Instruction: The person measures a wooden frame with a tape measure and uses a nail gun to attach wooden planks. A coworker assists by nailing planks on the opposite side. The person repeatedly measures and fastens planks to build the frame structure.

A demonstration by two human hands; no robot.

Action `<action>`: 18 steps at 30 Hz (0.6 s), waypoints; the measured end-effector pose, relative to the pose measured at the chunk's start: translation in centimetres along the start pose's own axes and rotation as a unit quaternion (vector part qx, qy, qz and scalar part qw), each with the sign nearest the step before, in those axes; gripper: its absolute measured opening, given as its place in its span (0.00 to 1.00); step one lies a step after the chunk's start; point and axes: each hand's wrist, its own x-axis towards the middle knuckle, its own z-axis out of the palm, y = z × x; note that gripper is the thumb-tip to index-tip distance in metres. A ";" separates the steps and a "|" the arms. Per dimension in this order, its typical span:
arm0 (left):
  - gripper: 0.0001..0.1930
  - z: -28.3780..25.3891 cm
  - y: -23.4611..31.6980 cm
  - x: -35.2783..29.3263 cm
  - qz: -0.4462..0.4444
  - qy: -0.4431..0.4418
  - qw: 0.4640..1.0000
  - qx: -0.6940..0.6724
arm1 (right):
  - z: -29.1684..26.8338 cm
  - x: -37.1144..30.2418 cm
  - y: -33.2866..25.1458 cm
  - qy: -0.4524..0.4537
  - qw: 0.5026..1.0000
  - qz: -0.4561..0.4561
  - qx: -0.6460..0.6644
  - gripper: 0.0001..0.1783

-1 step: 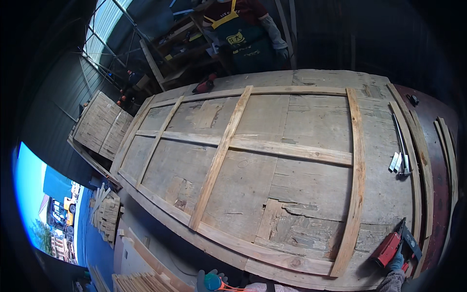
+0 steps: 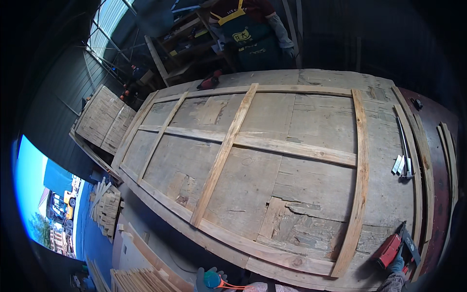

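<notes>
At the lower right, my right hand, in a blue-grey glove, is closed around the handle of a red and black nail gun. The nail gun rests over the near right corner of the table. My left hand, gloved in grey and teal with an orange cuff, is low beside the table's near edge. Its fingers look loosely apart, partly cut off by the frame, and nothing shows in them. Between the hands and the far edge lies a wooden frame of long slats and crosspieces on worn plywood.
A hammer lies beside silver staple strips at the right, near loose slats. Another red nail gun sits at the far edge. A co-worker in a dark apron stands beyond. Stacked wood is at left.
The whole view has shifted slightly, so the table's far side sits a little further right. Both hands and the nail gun look nearly unchanged.
</notes>
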 end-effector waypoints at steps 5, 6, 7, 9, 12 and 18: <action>0.30 -6.9 6.1 4.3 -0.048 -0.006 0.998 0.032 | -4.1 -1.7 -4.4 0.003 1.000 -0.019 0.023 0.40; 0.30 -7.8 6.9 4.7 -0.050 -0.018 0.999 0.013 | -4.7 -2.1 -5.4 0.023 0.998 -0.029 0.050 0.32; 0.29 -9.0 7.9 5.1 -0.051 -0.030 0.998 -0.006 | -5.9 -2.2 -6.7 -0.035 0.999 -0.027 0.021 0.28; 0.27 -11.2 10.5 5.4 -0.042 -0.024 0.998 -0.028 | -11.1 -6.7 -17.3 -0.110 0.992 0.059 0.033 0.15; 0.24 -15.4 14.5 7.0 -0.015 -0.042 0.998 -0.055 | -13.0 -14.0 -26.7 -0.153 0.972 0.083 0.155 0.16; 0.21 -24.4 26.7 8.4 -0.003 -0.062 0.978 -0.197 | -8.9 -28.3 -43.6 -0.320 0.866 0.115 0.368 0.20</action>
